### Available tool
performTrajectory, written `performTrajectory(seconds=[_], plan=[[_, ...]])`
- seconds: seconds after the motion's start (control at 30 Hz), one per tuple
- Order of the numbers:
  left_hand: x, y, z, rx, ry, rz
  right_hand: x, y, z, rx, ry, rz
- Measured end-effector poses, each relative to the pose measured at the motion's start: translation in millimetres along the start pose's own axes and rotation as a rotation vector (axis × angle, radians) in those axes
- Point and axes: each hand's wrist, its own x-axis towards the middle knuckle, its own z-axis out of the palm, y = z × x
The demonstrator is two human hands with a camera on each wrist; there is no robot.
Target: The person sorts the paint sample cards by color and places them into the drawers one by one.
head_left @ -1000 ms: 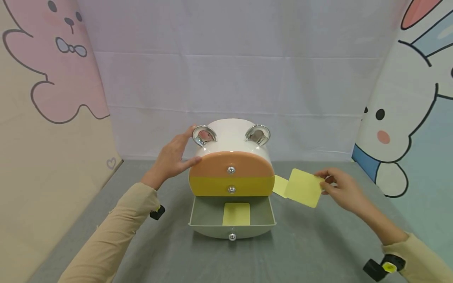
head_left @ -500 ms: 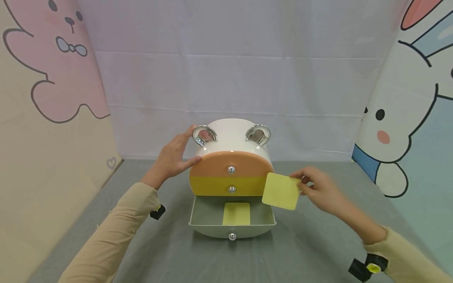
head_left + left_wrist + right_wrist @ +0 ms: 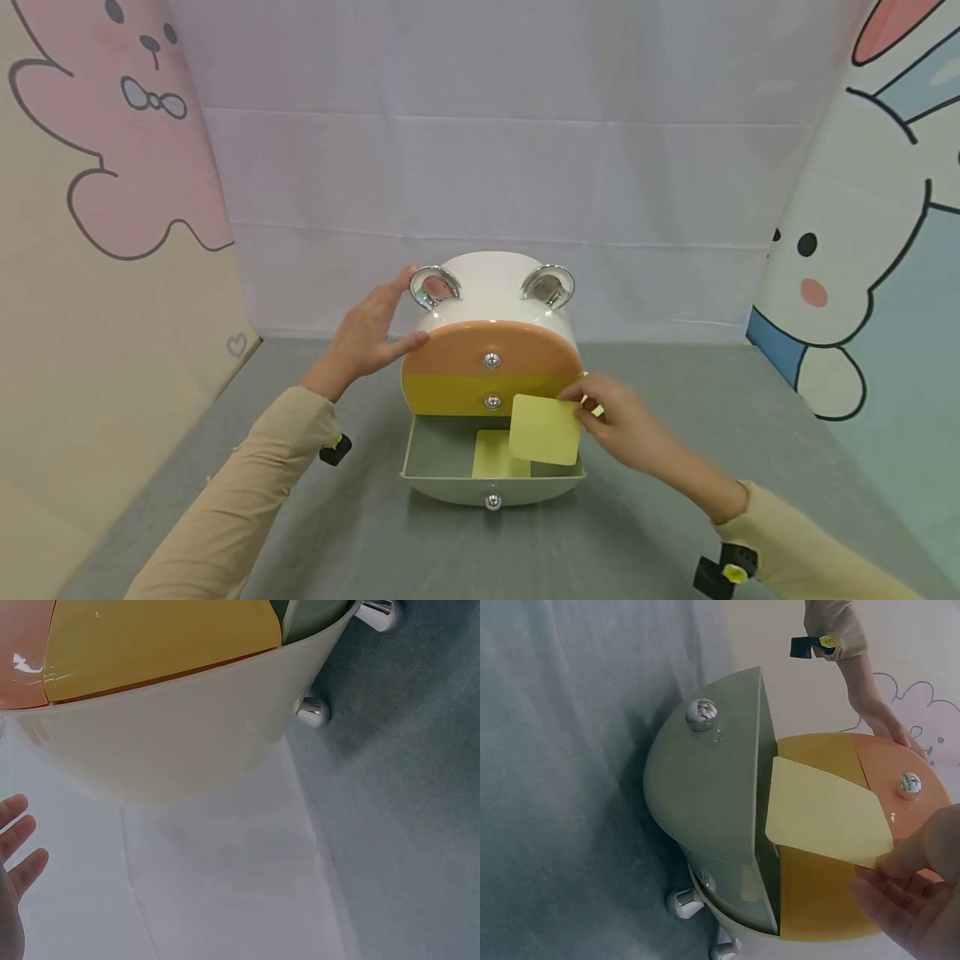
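A small white cabinet (image 3: 491, 287) with silver ears stands on the table. Its orange drawer (image 3: 450, 350) and yellow drawer (image 3: 442, 396) are closed, while the green bottom drawer (image 3: 438, 454) is pulled out. Inside that drawer lies a yellow square card (image 3: 491, 457). Between thumb and fingers, my right hand (image 3: 630, 429) pinches a second yellow card (image 3: 543, 429) by its upper right corner, tilted above the drawer's right part. My left hand (image 3: 365, 333) rests against the cabinet's left side, thumb at the orange drawer's edge, fingers extended near the left ear.
A grey cloth (image 3: 360, 533) covers the table. White fabric (image 3: 487, 167) hangs behind the cabinet, with cartoon-printed panels on both sides. Round silver knobs stick out from the drawer fronts. The right hand mostly hides another yellow piece beside the cabinet.
My right hand has carried the yellow card leftward from beside the cabinet to above the pulled-out green drawer. My left hand has stayed in place against the cabinet.
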Motion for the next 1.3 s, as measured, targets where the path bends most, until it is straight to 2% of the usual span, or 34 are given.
performTrajectory(seconds=[0.4,0.67,1.03,1.3], plan=[[-0.8,2.4,-1.9,-0.008,-0.003,-0.003,-1.9,1.6,30.2,0.074,-0.1,0.059],[-0.6,3.0,-2.3,-0.002,-0.005,-0.011,-5.5,5.9,47.5,0.051,-0.131,0.011],[0.0,1.6,-0.8,-0.003,-0.002,-0.007,-5.7,5.7,56.5,0.065,-0.165,0.038],[0.0,-0.3,0.6,-0.005,0.003,0.0,-4.1,5.3,54.7,0.03,-0.127,0.027]])
